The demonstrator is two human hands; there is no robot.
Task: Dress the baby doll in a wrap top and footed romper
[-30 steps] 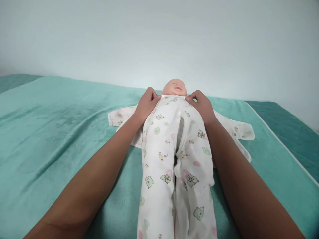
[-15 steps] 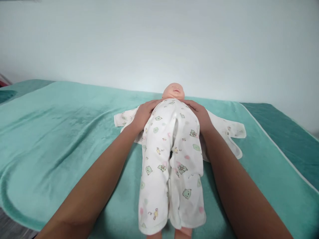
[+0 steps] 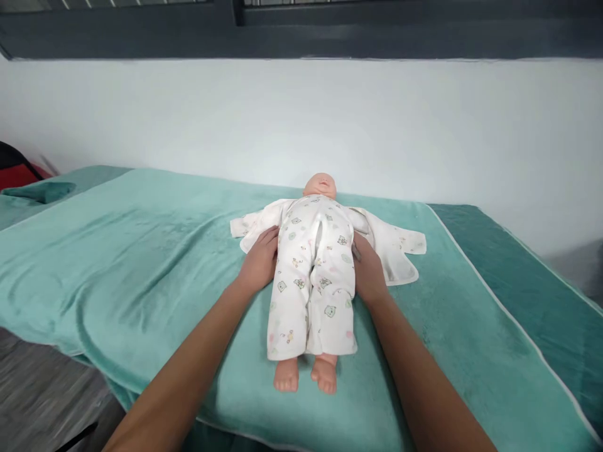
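A baby doll (image 3: pixel 321 185) lies on its back, head toward the wall, with both bare feet toward me. White trousers (image 3: pixel 290 295) printed with small green bears cover its legs and reach high up the body. Under the doll a white shirt (image 3: pixel 398 251) is spread, its sleeves stretched out to both sides. My left hand (image 3: pixel 260 260) rests against the left side of the trousers, fingers extended. On the opposite side my right hand (image 3: pixel 369 270) touches the trousers, its fingers stretched forward and partly hidden by the cloth.
A green blanket (image 3: pixel 155 251) with some creases covers the bed. Darker green cloth (image 3: pixel 527 270) shows along the right side. Behind stands a white wall (image 3: pixel 188 119) below a dark window frame (image 3: pixel 330 37). A red and black object (image 3: pixel 19 172) is at the far left.
Both hands have slid down from beside the doll's chest to the sides of the trousers, toward me. The view has shifted, so the feet and window frame now show.
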